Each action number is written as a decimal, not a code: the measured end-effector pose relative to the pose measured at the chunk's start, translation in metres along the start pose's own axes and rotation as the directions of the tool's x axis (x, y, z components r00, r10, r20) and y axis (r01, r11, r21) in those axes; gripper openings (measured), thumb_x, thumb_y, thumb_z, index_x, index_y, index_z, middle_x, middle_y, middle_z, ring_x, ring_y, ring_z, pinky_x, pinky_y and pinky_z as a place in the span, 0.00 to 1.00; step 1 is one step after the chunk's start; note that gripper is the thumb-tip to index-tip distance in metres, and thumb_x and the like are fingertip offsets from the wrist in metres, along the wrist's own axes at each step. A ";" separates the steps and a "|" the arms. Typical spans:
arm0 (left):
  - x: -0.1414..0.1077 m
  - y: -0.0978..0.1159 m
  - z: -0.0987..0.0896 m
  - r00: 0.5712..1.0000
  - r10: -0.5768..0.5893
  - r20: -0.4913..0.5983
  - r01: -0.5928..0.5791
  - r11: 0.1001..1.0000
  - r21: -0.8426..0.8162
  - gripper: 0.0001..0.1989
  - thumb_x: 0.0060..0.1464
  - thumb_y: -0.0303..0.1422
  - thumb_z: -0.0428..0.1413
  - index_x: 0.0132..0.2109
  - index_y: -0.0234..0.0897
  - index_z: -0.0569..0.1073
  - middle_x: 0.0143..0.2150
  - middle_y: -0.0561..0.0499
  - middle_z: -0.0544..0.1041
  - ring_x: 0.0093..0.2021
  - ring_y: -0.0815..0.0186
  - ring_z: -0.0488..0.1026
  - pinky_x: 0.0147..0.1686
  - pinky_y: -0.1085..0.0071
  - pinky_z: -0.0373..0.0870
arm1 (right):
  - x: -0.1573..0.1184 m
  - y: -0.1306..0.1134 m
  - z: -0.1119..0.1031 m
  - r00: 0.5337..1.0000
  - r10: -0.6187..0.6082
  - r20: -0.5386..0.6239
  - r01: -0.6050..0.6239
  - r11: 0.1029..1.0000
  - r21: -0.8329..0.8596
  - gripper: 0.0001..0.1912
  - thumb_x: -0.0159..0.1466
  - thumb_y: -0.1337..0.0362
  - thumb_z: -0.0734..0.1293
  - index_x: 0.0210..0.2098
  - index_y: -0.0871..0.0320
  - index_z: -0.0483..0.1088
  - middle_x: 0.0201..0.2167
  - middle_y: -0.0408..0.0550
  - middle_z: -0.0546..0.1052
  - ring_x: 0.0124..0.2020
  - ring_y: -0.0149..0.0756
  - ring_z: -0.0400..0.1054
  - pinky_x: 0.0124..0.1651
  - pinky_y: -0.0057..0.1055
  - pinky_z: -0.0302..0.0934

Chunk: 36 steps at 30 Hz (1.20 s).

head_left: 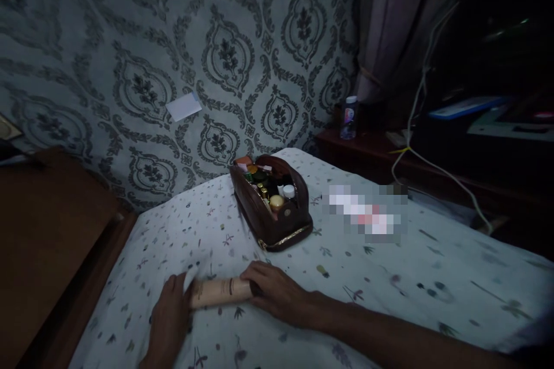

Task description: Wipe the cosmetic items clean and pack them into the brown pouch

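A beige cosmetic tube (221, 292) with dark print lies level between my two hands, just above or on the bed sheet; I cannot tell which. My right hand (274, 293) is closed around its right end, which looks dark between the fingers. At the left end, my left hand (169, 314) is closed against the tube. A small white piece (190, 278), perhaps tissue, pokes out by the left fingers; it is blurred. Beyond the hands stands a brown makeup bag (281, 230), unzipped, with several bottles, a white-capped jar (289, 191) and other cosmetics inside.
The printed white sheet (208, 230) covers the bed. A blurred-out patch (366, 213) hides something right of the bag. A clear bottle (348, 118) stands on a dark ledge by white cables (418, 104). Brown wooden furniture (56, 248) borders the left; a patterned wall rises behind.
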<state>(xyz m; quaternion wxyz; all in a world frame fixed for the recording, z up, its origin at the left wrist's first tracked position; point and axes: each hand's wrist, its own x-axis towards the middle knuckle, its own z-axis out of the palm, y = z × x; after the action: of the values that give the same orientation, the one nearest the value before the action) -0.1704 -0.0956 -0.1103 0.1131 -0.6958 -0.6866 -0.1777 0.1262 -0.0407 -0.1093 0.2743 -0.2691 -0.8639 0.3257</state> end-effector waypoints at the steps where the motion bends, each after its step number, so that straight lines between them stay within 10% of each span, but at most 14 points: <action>1: 0.003 0.006 -0.005 0.999 -0.035 -0.001 0.035 0.999 -0.025 0.17 0.60 0.29 0.44 0.53 0.39 0.71 0.44 0.45 0.76 0.44 0.57 0.75 0.38 0.62 0.75 | 0.000 0.001 0.001 1.000 0.001 -0.001 -0.001 1.000 -0.003 0.16 0.60 0.71 0.67 0.48 0.56 0.66 0.47 0.51 0.71 0.47 0.39 0.66 0.49 0.33 0.61; 7: 0.019 0.078 -0.013 0.992 0.104 -0.068 -0.116 0.971 -0.211 0.23 0.59 0.26 0.44 0.60 0.40 0.66 0.45 0.45 0.74 0.43 0.59 0.74 0.39 0.64 0.72 | 0.000 0.008 0.008 0.999 0.036 -0.020 -0.036 0.999 -0.021 0.16 0.60 0.70 0.66 0.48 0.56 0.66 0.47 0.50 0.70 0.47 0.39 0.66 0.50 0.34 0.62; 13: 0.015 0.128 0.016 0.921 0.384 -0.060 -0.387 0.920 -0.050 0.12 0.57 0.26 0.52 0.48 0.36 0.71 0.40 0.46 0.75 0.41 0.57 0.72 0.44 0.59 0.67 | 0.004 0.015 0.014 0.997 -0.016 -0.080 0.012 0.999 -0.049 0.15 0.54 0.73 0.67 0.42 0.60 0.67 0.43 0.51 0.72 0.43 0.39 0.67 0.48 0.34 0.64; 26: 0.008 0.036 0.008 0.942 0.322 -0.090 -0.321 0.947 0.026 0.14 0.66 0.38 0.44 0.41 0.39 0.73 0.39 0.47 0.75 0.39 0.59 0.72 0.37 0.63 0.70 | 0.004 0.003 0.003 0.998 0.014 -0.053 -0.018 0.998 -0.062 0.12 0.58 0.69 0.70 0.41 0.58 0.67 0.40 0.47 0.72 0.41 0.38 0.66 0.43 0.32 0.60; 36: 0.000 0.023 0.008 0.965 0.261 -0.035 -0.261 0.965 -0.016 0.14 0.65 0.39 0.45 0.42 0.40 0.73 0.39 0.47 0.75 0.40 0.57 0.72 0.39 0.61 0.72 | 0.006 -0.002 0.003 0.998 0.018 -0.059 -0.027 0.988 -0.153 0.11 0.66 0.58 0.64 0.39 0.60 0.70 0.37 0.52 0.73 0.42 0.41 0.65 0.46 0.36 0.61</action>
<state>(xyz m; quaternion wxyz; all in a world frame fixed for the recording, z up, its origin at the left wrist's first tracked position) -0.1468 -0.0934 -0.1158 0.1395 -0.7784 -0.5852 -0.1794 0.1195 -0.0395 -0.1085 0.2737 -0.3084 -0.8751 0.2533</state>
